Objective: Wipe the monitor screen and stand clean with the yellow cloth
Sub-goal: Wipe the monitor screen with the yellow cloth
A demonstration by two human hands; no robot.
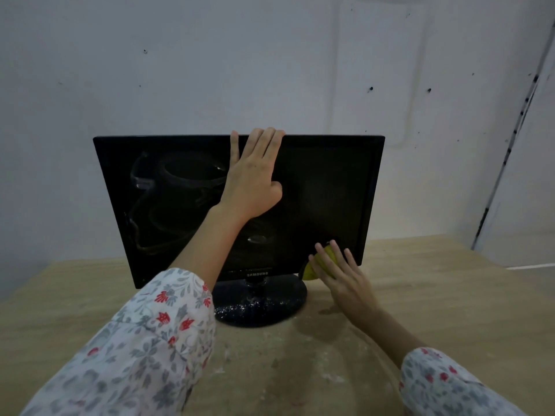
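Pressing yellow cloth (318, 267) with flat, straight fingers, right hand (342, 277) works monitor (180, 205) lower right corner; left hand (255, 175) hooks fingers over top edge (stand (261, 304) dusty) on worktop (420, 295).

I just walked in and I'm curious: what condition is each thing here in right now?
monitor: upright on the table, screen dark, smeared on its left part.
stand: round base speckled with white dust.
yellow cloth: pressed against the screen's lower right corner.
left hand: fingers hooked over the monitor's top edge.
right hand: fingers straight, pressing the cloth.
table: dusty near the stand.
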